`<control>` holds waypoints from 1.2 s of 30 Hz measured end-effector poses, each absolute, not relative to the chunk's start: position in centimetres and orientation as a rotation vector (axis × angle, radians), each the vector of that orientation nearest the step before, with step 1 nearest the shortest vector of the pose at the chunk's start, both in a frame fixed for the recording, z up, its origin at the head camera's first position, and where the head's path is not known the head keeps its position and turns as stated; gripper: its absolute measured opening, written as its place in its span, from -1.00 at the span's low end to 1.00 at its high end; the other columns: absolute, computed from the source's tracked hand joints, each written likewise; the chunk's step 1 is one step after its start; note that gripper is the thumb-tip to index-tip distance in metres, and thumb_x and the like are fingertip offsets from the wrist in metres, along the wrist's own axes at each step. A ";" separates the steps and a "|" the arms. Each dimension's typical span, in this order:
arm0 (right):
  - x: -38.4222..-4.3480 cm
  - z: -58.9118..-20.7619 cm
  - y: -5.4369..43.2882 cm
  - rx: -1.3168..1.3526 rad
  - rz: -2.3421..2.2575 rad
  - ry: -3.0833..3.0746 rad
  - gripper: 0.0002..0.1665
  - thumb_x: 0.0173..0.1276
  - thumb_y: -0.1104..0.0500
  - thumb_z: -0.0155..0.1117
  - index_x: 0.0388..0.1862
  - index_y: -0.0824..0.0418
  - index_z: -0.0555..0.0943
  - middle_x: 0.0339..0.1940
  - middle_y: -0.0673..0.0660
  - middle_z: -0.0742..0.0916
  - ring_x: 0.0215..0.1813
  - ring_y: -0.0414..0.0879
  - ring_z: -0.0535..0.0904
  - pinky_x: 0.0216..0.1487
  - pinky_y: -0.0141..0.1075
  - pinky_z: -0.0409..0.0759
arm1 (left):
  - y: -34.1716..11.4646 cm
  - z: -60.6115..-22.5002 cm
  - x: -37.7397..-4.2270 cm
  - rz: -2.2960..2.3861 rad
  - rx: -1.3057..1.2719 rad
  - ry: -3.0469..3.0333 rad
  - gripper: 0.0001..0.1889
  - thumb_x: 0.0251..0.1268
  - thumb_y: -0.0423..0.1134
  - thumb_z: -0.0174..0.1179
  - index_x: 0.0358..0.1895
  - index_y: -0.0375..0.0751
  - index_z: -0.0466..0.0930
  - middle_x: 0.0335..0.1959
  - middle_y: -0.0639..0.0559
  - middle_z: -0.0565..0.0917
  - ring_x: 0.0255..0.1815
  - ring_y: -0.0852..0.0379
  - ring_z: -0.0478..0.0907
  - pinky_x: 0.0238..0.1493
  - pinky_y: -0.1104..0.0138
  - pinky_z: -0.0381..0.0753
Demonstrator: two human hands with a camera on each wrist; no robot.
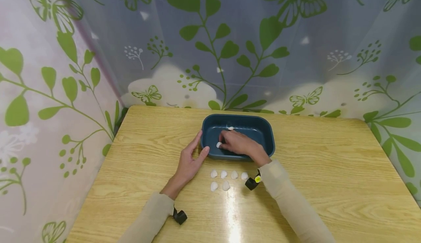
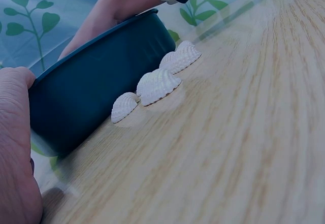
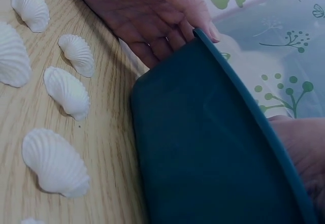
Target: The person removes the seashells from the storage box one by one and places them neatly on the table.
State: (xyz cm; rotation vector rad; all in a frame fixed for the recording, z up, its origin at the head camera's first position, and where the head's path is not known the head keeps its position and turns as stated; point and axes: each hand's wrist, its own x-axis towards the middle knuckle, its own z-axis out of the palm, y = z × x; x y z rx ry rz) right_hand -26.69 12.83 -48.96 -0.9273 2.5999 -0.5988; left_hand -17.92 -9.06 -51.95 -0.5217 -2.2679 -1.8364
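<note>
A dark blue rectangular basin (image 1: 270, 140) stands on the wooden table. Inside its left part, my right hand (image 1: 238, 142) has its thumb and fingers at a white seashell (image 1: 219, 145), which it appears to pinch. Another white shell (image 1: 231, 128) lies near the basin's back wall. My left hand (image 1: 188, 166) rests with fairly straight fingers against the basin's left end, the thumb at the near corner. In the right wrist view the left fingers (image 3: 157, 43) touch that end from outside. The basin wall hides the right fingertips in both wrist views.
In front of the basin, several ribbed white shells lie in two rows, a back one with a shell (image 1: 234, 174) and a shorter front one with a shell (image 1: 226, 185). A patterned curtain (image 1: 184, 89) hangs behind the table (image 1: 329, 170). Both wrists carry small black cameras.
</note>
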 end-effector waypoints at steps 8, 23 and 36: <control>-25.9 -47.8 13.7 -0.929 -0.666 2.584 -0.79 0.56 0.16 0.31 0.03 0.25 0.62 -0.41 0.00 0.66 -0.46 -0.22 0.47 -0.32 -0.33 0.53 | -9.1 -51.9 -18.0 -1.842 -0.531 -2.266 -0.37 0.55 -0.35 0.21 0.58 -0.42 0.23 0.58 -0.27 0.30 0.62 -0.07 0.22 0.63 0.15 0.18; -21.3 -44.2 15.8 -0.970 -0.720 2.652 -0.76 0.57 0.10 0.31 0.06 0.20 0.58 -0.53 -0.11 0.56 -0.58 -0.27 0.38 -0.49 -0.38 0.41 | -9.0 -51.9 -18.0 -1.822 -0.531 -2.271 -0.36 0.54 -0.38 0.20 0.58 -0.45 0.22 0.59 -0.28 0.29 0.62 -0.15 0.21 0.63 0.11 0.17; -15.6 -44.3 17.3 -0.989 -0.765 2.656 -0.78 0.56 0.13 0.32 0.07 0.16 0.57 -0.63 -0.19 0.43 -0.62 -0.37 0.27 -0.56 -0.45 0.30 | -9.1 -52.0 -17.9 -1.836 -0.536 -2.261 -0.36 0.56 -0.35 0.20 0.58 -0.44 0.22 0.59 -0.29 0.29 0.62 -0.09 0.21 0.63 0.21 0.18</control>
